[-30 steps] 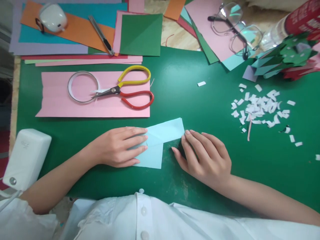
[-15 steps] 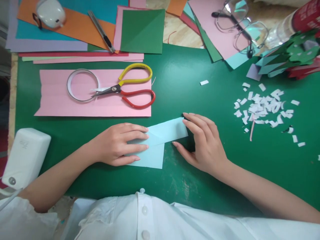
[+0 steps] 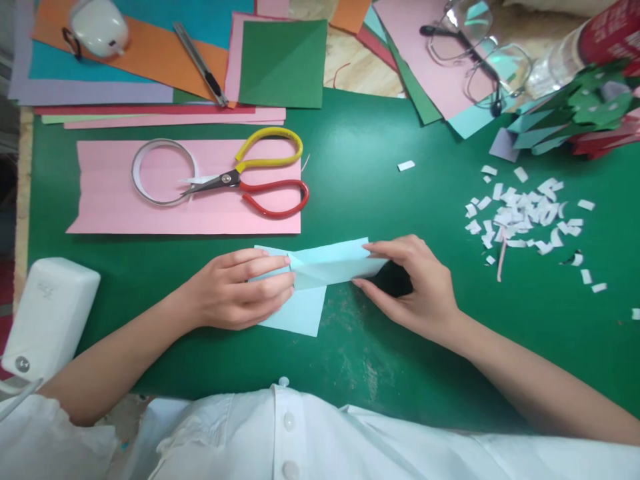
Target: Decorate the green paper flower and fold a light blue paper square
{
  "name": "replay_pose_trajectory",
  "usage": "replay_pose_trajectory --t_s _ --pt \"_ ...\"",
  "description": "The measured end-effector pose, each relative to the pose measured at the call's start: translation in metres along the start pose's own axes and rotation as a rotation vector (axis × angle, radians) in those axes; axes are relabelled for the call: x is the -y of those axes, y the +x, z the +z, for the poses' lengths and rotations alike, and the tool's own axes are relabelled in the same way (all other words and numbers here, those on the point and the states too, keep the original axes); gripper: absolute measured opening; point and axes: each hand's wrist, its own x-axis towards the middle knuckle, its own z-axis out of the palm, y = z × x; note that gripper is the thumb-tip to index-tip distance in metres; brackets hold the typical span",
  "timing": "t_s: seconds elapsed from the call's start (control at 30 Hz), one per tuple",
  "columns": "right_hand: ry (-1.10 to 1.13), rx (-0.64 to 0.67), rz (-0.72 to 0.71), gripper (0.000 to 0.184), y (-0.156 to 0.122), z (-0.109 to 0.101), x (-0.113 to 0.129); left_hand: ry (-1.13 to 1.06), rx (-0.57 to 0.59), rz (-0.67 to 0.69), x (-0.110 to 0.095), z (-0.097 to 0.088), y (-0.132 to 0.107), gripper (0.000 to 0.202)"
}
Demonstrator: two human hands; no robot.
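A folded light blue paper (image 3: 327, 263) lies on the green table in front of me, one strip slanting up to the right over a wider part below. My left hand (image 3: 237, 287) covers its left side with bent fingers held close together on the paper; the thumb is hidden. At the right end, my right hand (image 3: 415, 287) has thumb and fingers on opposite edges of the strip, which bends up between them. Beyond my left hand, scissors (image 3: 231, 179) with one yellow and one red handle rest on a pink sheet (image 3: 110, 190), overlapping a ring of white tape (image 3: 137, 177).
White paper scraps (image 3: 525, 213) are heaped to the right. Glasses (image 3: 480, 60), a green paper craft (image 3: 595, 100) and a red-labelled bottle (image 3: 610, 40) stand behind. Coloured sheets (image 3: 283, 63) and a box cutter (image 3: 200, 63) lie at the back left, a white device (image 3: 53, 313) at the left.
The right part of the paper has gone from flat to bent upward, with my right thumb and fingers now on it. My left fingers have bent and drawn together.
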Motion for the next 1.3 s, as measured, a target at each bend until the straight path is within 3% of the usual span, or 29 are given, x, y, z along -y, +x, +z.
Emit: replay_pose_trajectory --t_s 0.1,0.2,0.3,0.43,0.53,0.67,0.77,0.93,1.03,1.13,1.3 --pt "-0.053 -0.007 -0.094 0.014 0.000 -0.001 0.002 0.138 -0.153 0.025 -0.002 0.001 0.000 0.020" --pt "-0.252 -0.048 -0.266 0.006 -0.003 -0.001 0.006 0.141 -0.187 0.013 -0.006 0.002 0.002 0.016" --pt "-0.504 -0.104 -0.445 0.013 -0.005 -0.001 0.011 0.123 -0.119 0.018 -0.012 0.004 0.004 0.014" --pt "-0.663 -0.118 -0.570 0.018 -0.006 -0.002 0.016 0.108 0.085 0.032 -0.016 0.005 0.006 0.029" --pt "-0.640 -0.142 -0.577 0.013 -0.004 -0.001 0.014 0.041 0.204 0.000 -0.015 0.005 0.004 0.030" --pt "-0.607 -0.221 -0.599 0.017 0.001 -0.001 0.003 -0.036 0.252 -0.032 -0.013 0.004 0.005 0.026" --pt "-0.527 -0.127 -0.597 0.021 0.007 -0.005 -0.009 -0.073 0.262 -0.045 -0.011 0.005 0.007 0.027" --pt "-0.374 -0.006 -0.768 0.023 0.012 -0.014 -0.020 -0.055 0.299 -0.065 -0.011 0.004 0.005 0.035" --pt "-0.262 0.039 -0.928 0.024 0.009 -0.013 -0.014 -0.030 0.338 -0.100 -0.012 0.004 0.004 0.049" --pt "-0.236 0.097 -0.926 0.023 0.004 -0.009 -0.001 -0.027 0.375 -0.113 -0.013 0.003 0.004 0.057" --pt "-0.337 0.088 -0.930 0.019 -0.002 -0.006 0.011 -0.002 0.303 -0.005 -0.013 0.004 0.003 0.045"
